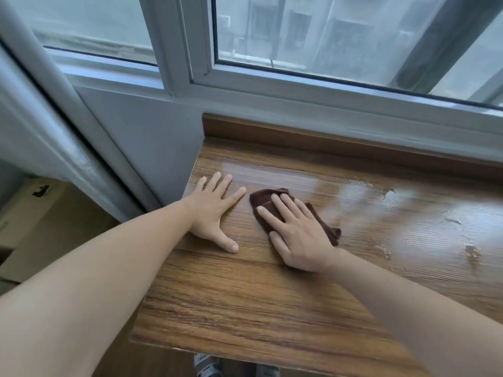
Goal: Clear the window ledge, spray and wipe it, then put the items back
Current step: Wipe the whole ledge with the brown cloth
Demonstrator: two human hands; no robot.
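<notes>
My right hand (299,235) is flat on the brown cloth (275,205), fingers straight and spread, pressing it down onto the wooden window ledge (245,308). No curl in those fingers, no pinch, just an open palm bearing on the fabric. The cloth is bunched and folded under my palm, with one rumpled corner poking out on the right side of my hand and a rounded fold showing ahead of my fingertips. It lies near the ledge's left end, about midway between the front edge and the raised wooden lip at the back.

My left hand (215,210) is just beside the cloth, on its left, not touching it. It too is open, fingers straight and fanned, thumb stuck out toward the front edge, palm resting on bare wood close to the ledge's left edge, where the grey wall (141,137) meets it. It holds nothing.

To the right of the cloth the ledge shines wet: broad glossy streaks (394,208) and a few small pale patches of foam or liquid, reaching toward the right end. A paler wiped band runs along the back, ahead of both hands.

Above the back lip sits the white window frame (299,93), with hazy buildings through the glass. Down past the left edge, a cardboard box (40,213) stands on the floor.
</notes>
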